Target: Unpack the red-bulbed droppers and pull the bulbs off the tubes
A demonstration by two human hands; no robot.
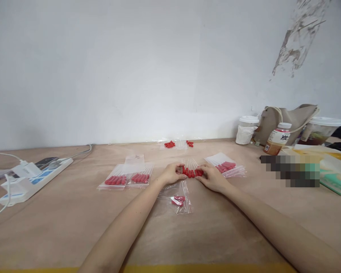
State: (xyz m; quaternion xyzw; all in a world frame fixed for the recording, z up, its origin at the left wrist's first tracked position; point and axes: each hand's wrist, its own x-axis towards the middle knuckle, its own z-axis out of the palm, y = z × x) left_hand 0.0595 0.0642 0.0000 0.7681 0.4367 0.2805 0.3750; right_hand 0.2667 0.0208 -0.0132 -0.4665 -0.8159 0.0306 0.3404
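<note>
Between my two hands lies a fanned row of red-ended sticks (190,173) with thin, pale shafts pointing towards the wall; their exact kind is too small to tell. My left hand (172,173) is closed, thumb and fingers pinching the red end at the row's left side. At the right side, my right hand (214,177) pinches another red end. Just below them, a clear zip bag (187,208) holds a few red pieces. Flat bags of red-ended sticks (140,178) are to the left, and a fanned stack of similar bags (226,167) is beside my right hand.
Loose red pieces (169,144) rest on clear plastic near the wall. On the left is a white power strip (45,178) with chargers and cables. At the right stand a lidded cup (246,131), a drink bottle (277,139), a beige bag (295,117) and a tissue pack (337,174).
</note>
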